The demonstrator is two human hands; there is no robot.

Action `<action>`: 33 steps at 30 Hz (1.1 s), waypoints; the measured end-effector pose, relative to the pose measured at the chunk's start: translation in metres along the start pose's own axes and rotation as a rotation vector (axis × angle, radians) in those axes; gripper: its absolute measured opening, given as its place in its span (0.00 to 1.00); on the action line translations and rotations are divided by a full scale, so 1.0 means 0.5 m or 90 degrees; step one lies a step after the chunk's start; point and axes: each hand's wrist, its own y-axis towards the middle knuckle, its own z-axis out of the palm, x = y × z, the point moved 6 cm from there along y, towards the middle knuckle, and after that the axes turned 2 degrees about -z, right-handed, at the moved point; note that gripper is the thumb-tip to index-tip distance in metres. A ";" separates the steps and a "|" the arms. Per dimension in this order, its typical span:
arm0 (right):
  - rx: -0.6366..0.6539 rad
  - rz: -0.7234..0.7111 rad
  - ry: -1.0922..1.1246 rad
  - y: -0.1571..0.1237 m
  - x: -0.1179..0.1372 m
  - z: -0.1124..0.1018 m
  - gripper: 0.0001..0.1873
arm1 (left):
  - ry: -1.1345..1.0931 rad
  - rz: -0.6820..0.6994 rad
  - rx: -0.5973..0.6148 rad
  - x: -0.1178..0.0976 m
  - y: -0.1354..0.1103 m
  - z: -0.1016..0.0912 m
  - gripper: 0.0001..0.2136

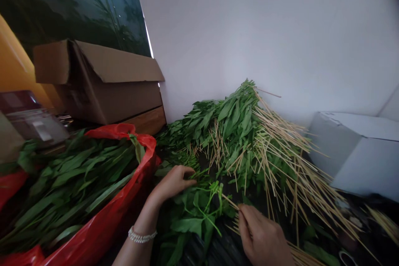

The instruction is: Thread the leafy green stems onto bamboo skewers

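Observation:
My left hand (174, 183) is pinched closed on a green leafy stem (199, 174) in the loose greens in front of me; a pearl bracelet (141, 235) circles that wrist. My right hand (263, 237) is closed around a bundle of thin bamboo skewers (237, 210), one skewer tip poking into the leaves. Behind both hands rises a big heap of skewered greens (246, 133) with pale sticks fanning out to the right.
A red plastic bag (124, 199) full of long green leaves sits at the left. A cardboard box (102, 83) stands behind it, a white box (358, 149) at the right, a white wall behind.

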 end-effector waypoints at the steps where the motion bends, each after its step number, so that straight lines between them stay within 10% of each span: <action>1: -0.016 0.001 -0.004 0.002 -0.001 -0.004 0.13 | 0.020 -0.003 -0.043 0.005 0.001 -0.010 0.12; 6: -0.072 0.011 -0.014 0.001 -0.017 -0.014 0.14 | 0.142 -0.091 -0.336 0.026 -0.015 -0.081 0.19; 10: -0.075 0.014 -0.001 0.002 -0.021 -0.014 0.14 | 0.188 0.016 -0.502 -0.054 -0.072 -0.071 0.23; 17: -0.097 0.011 0.006 0.012 -0.014 -0.042 0.12 | 0.146 0.140 -0.220 -0.149 -0.092 0.088 0.36; 33: -0.147 0.079 -0.030 0.007 -0.060 -0.077 0.12 | 0.352 0.105 -0.345 -0.089 -0.105 0.005 0.33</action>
